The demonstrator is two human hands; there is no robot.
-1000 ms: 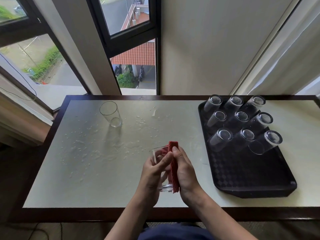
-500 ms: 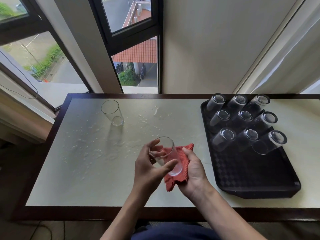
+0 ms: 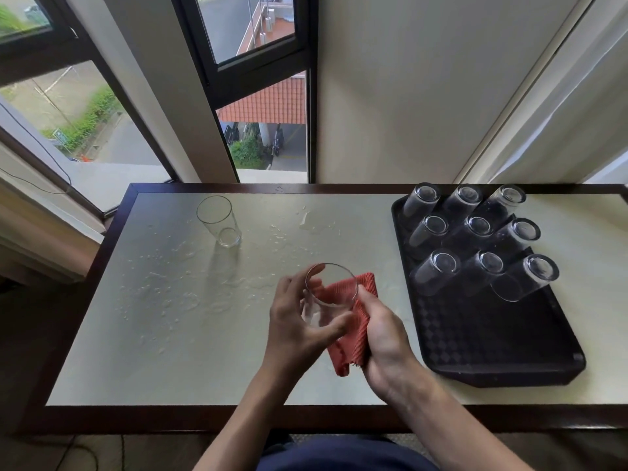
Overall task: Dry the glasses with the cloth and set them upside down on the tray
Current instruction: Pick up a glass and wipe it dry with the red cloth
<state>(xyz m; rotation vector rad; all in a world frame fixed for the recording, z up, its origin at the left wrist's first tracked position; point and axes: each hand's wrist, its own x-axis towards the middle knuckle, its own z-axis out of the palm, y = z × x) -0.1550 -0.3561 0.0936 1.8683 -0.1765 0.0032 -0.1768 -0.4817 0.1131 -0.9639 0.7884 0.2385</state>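
Wet tabletop (image 3: 170, 334), L hand (image 3: 292, 331) fingers (image 3: 331, 329) round clear mouth-up glass (image 3: 328, 300), R hand (image 3: 384, 338) gripping red cloth (image 3: 351, 351)

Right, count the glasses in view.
11. Nine glasses upside down in three rows on the tray; one upright glass on the table, far left; one held glass in the left hand, against the cloth.

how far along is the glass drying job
Done: nine clear glasses stand upside down on the black plastic tray. In hand: the left hand holds a tenth glass against the red cloth in the right hand. Left: that one, plus an upright glass on the wet table.
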